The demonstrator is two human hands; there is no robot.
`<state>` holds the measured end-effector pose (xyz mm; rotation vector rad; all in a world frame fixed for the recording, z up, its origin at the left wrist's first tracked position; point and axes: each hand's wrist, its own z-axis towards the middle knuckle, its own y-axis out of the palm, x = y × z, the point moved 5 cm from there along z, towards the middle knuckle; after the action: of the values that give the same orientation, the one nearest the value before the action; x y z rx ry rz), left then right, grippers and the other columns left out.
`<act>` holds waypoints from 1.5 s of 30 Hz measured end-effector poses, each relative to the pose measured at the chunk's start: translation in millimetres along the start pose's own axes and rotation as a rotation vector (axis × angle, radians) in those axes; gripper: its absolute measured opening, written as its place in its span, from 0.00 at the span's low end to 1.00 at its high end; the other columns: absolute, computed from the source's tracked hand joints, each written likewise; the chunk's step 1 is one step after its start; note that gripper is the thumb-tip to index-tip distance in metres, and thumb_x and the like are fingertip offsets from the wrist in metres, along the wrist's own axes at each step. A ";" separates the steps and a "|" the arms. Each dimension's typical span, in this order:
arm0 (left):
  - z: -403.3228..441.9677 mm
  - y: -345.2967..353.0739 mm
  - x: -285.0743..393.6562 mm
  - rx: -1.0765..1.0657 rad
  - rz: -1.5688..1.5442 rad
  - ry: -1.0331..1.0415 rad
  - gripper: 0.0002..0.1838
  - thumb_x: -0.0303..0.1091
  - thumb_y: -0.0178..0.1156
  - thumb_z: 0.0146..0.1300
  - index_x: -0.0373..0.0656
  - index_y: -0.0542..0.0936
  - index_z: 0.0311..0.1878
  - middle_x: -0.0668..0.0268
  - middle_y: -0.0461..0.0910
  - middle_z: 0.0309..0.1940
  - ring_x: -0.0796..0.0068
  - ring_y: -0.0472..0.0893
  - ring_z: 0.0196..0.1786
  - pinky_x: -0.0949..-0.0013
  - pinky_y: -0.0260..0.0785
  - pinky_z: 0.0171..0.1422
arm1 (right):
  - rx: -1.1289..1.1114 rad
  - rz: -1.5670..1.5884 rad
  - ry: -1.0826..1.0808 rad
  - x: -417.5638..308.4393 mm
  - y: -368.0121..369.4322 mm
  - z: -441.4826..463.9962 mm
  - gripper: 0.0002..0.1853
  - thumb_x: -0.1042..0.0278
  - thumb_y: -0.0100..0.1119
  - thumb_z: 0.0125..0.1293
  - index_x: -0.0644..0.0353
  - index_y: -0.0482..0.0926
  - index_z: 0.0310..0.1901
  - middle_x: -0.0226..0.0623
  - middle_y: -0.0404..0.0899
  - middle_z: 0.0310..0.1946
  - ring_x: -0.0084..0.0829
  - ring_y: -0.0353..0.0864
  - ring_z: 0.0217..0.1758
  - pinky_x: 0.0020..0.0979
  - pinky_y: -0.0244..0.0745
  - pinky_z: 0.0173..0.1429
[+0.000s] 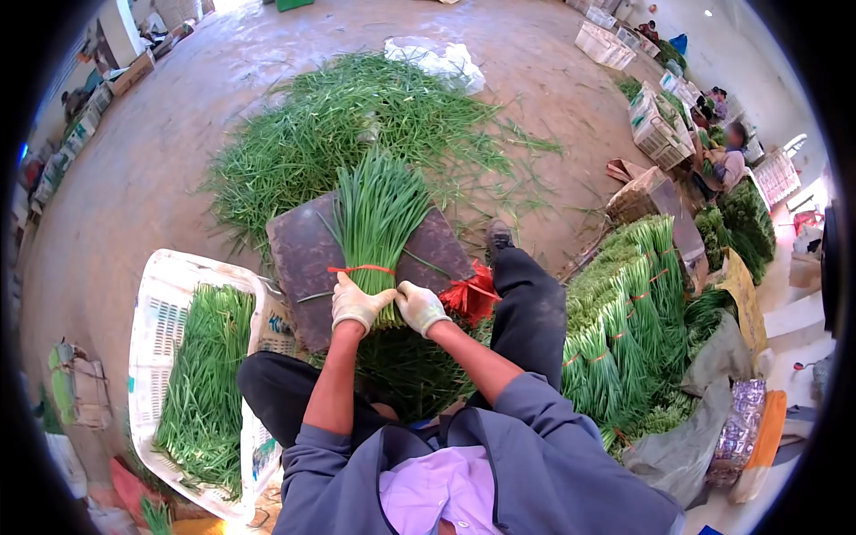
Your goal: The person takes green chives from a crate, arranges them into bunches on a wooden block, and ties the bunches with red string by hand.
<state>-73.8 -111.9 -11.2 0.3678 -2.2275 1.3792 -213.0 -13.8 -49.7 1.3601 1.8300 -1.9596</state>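
Observation:
A bundle of chives [379, 209] lies across a dark, flat board [308, 254] in front of me, a red band [361, 268] round its lower part. My left hand [355, 305], in a pale glove, is closed on the bundle's left side just below the band, thumb over the stalks. My right hand [420, 308], gloved too, grips the right side near the stalk ends; its fingers are partly hidden. Beside it, red ties [471, 296] lie in a bunch at the board's right edge.
A white crate [143, 357] of chives stands at my left. Banded bundles [624, 330] are stacked at my right. Loose leaves [348, 116] form a heap beyond the board, near a white plastic sheet [437, 61]. Another person [727, 165] sits far right among crates.

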 end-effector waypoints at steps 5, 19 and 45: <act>4.7 5.8 -3.3 -0.016 -0.015 0.019 0.71 0.63 0.80 0.33 0.29 0.54 0.74 0.40 0.71 0.64 0.46 0.75 0.65 0.57 0.70 0.67 | 0.100 0.123 -0.038 9.5 -16.4 1.7 0.16 0.57 0.57 0.69 0.62 0.84 0.47 0.53 0.84 0.47 0.50 0.82 0.54 0.42 0.76 0.58; -2.1 8.4 3.1 0.073 0.029 0.107 0.67 0.54 0.81 0.29 0.33 0.57 0.72 0.43 0.75 0.58 0.46 0.77 0.60 0.56 0.72 0.64 | -0.104 0.193 -0.052 11.0 -3.4 5.9 0.13 0.63 0.60 0.62 0.58 0.87 0.45 0.47 0.86 0.42 0.43 0.86 0.47 0.38 0.79 0.53; -22.9 -13.5 25.7 0.167 0.497 0.497 0.63 0.41 0.79 0.37 0.34 0.52 0.76 0.55 0.69 0.62 0.54 0.73 0.61 0.58 0.70 0.61 | 0.084 0.312 -0.245 -39.3 -49.5 -2.6 0.08 0.69 0.67 0.59 0.60 0.85 0.39 0.47 0.85 0.35 0.47 0.85 0.40 0.39 0.79 0.46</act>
<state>-83.1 -96.9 21.3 -0.4663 -1.8516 1.6818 -220.2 -17.2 13.1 1.2705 1.3521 -1.9529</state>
